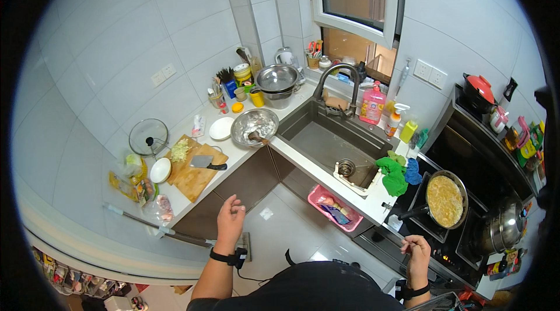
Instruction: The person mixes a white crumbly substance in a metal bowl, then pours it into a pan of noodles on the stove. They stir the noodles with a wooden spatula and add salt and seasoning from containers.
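My left hand (232, 219) hangs with loosely bent fingers over the floor, holding nothing, short of the left counter. There a wooden cutting board (192, 175) carries shredded pale vegetable (180, 151) and a cleaver (208, 163). My right hand (416, 247) is empty, fingers curled but apart, near the front edge of the stove. The frying pan (445, 199) on the burner holds a yellow, egg-like layer, and its black handle (413, 212) points towards the counter. A steel mixing bowl (254, 126) with pale residue and a brown utensil stands left of the sink.
The sink (337, 140) has a white rack at its front. Green cloths (393, 175) lie beside the stove. A steel pot (501, 228) stands on the stove's right side. A pink basket (336, 207) sits below the counter. A glass lid (148, 137) leans by the left wall.
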`<state>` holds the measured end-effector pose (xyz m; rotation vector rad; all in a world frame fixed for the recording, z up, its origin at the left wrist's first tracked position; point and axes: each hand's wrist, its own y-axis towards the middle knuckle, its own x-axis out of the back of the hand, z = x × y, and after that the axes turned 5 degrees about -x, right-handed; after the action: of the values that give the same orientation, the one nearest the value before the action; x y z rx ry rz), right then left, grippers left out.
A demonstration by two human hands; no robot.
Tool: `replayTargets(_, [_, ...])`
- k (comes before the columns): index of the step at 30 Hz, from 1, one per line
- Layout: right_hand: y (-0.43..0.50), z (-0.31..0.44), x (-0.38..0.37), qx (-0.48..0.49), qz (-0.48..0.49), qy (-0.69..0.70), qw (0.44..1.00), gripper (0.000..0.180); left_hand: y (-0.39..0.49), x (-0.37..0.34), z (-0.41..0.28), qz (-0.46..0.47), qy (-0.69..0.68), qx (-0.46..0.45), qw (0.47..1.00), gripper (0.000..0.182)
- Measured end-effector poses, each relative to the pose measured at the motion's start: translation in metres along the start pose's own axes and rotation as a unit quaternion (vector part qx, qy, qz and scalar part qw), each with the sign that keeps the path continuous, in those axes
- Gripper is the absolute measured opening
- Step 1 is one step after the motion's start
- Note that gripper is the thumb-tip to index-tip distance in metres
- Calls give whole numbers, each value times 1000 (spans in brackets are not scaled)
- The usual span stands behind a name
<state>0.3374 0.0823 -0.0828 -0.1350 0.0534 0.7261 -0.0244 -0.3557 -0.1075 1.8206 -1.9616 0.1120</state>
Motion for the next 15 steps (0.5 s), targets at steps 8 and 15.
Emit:
replayTargets(8, [43, -11, -58, -59, 79, -67, 993, 24, 21, 16, 39, -3, 41, 41, 998, 49])
replayTargets(15, [128, -34, -106, -112, 100, -30, 988, 24, 58, 31, 35, -17, 101, 42, 994, 48])
